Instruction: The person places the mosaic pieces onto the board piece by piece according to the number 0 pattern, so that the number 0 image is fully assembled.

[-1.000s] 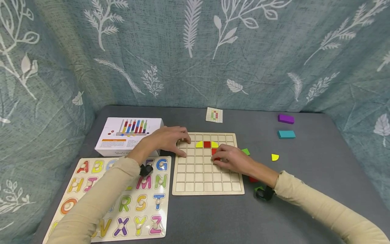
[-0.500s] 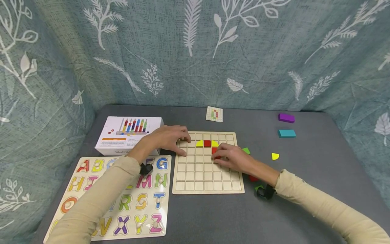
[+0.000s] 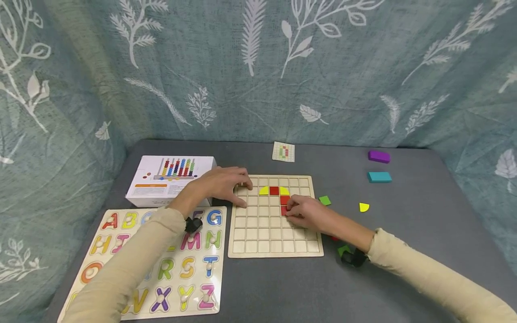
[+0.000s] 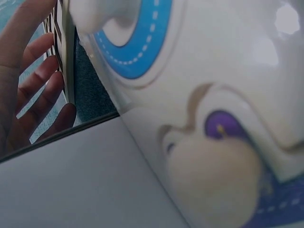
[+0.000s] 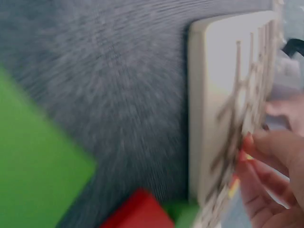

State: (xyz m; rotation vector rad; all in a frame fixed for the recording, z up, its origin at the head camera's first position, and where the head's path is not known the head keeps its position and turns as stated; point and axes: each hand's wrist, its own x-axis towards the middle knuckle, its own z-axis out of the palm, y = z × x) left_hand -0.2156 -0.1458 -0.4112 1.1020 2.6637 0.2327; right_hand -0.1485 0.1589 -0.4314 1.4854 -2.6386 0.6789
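A wooden grid board (image 3: 274, 247) lies mid-table. Its second row holds a yellow quarter-round (image 3: 264, 191), a red square (image 3: 274, 190) and another yellow quarter-round (image 3: 284, 191). A second red square (image 3: 285, 200) sits one row below. My right hand (image 3: 303, 211) pinches a red tile (image 3: 284, 210) at the cell beneath that one. The right wrist view shows its fingertips (image 5: 270, 161) at the board's edge (image 5: 213, 95). My left hand (image 3: 226, 184) rests on the board's top-left corner, and its fingers (image 4: 33, 95) show in the left wrist view.
A green tile (image 3: 325, 200) and a yellow quarter-round (image 3: 364, 207) lie right of the board. Green (image 3: 343, 249) and red (image 3: 335, 238) pieces lie under my right wrist. Farther back are teal (image 3: 379, 177) and purple (image 3: 378, 156) blocks and a pattern card (image 3: 284, 151). A white box (image 3: 171, 179) and an alphabet puzzle (image 3: 161, 260) sit left.
My right hand has slid slightly toward me and uncovered the second red square. Its fingers now hold the red tile one row lower. The left hand has stayed put.
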